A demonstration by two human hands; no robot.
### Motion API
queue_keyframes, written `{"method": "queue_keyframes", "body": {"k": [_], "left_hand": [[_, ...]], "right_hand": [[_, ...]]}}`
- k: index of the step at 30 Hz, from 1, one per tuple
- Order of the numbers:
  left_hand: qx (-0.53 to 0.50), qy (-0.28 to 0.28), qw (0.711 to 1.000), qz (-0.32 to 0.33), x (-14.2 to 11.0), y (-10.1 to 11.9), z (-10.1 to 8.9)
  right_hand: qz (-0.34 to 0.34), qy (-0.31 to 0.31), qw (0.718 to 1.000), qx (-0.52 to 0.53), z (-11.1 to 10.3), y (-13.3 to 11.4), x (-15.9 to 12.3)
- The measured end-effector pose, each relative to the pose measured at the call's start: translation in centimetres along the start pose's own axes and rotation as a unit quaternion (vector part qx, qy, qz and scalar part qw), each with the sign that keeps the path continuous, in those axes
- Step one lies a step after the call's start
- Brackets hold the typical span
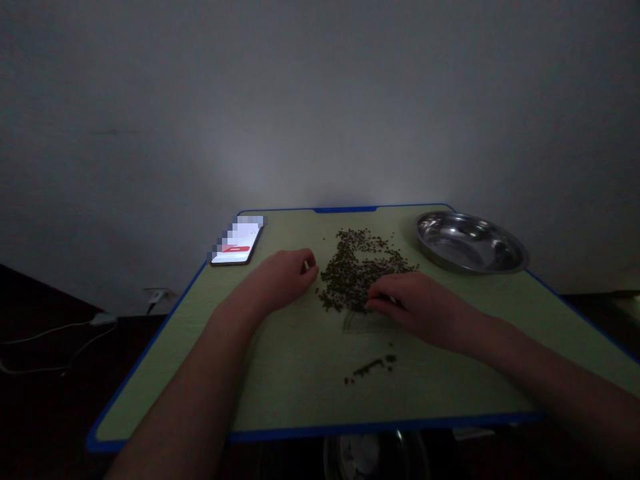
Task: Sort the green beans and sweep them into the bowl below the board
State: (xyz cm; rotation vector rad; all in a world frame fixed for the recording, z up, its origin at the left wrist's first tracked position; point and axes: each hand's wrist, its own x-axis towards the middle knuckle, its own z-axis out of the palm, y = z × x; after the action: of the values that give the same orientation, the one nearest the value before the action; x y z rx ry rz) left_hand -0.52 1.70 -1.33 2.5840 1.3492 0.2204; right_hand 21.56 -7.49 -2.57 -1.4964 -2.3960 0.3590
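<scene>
A loose pile of small dark brown-green grains (360,270), like dried seeds or beans, lies spread on the light green table. My left hand (287,277) rests at the pile's left edge, fingers curled and closed toward the thumb; anything between the tips is too small to make out. At the pile's near right edge, my right hand (413,303) is bent in a pinch, fingertips touching the grains. What it pinches is hidden. A small separate line of darker bits (373,367) lies nearer to me, below the right hand.
A shallow metal bowl (467,247) stands at the table's back right. On the left edge lies a lit phone (237,241). The table (295,387) has a blue rim and stands against a wall. Below its front edge is a shiny round object (370,457). Cables and a socket are at lower left.
</scene>
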Motion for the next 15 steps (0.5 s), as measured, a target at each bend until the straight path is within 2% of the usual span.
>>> {"method": "queue_keyframes", "body": {"k": [8, 15], "left_hand": [[-0.006, 0.002, 1.0, 0.008, 0.1, -0.2, 0.2], [0.002, -0.005, 1.0, 0.0, 0.1, 0.0, 0.1]], "right_hand": [[0.023, -0.033, 0.998, 0.045, 0.7, -0.7, -0.5], [0.009, -0.051, 0.997, 0.06, 1.3, -1.8, -0.5]]}}
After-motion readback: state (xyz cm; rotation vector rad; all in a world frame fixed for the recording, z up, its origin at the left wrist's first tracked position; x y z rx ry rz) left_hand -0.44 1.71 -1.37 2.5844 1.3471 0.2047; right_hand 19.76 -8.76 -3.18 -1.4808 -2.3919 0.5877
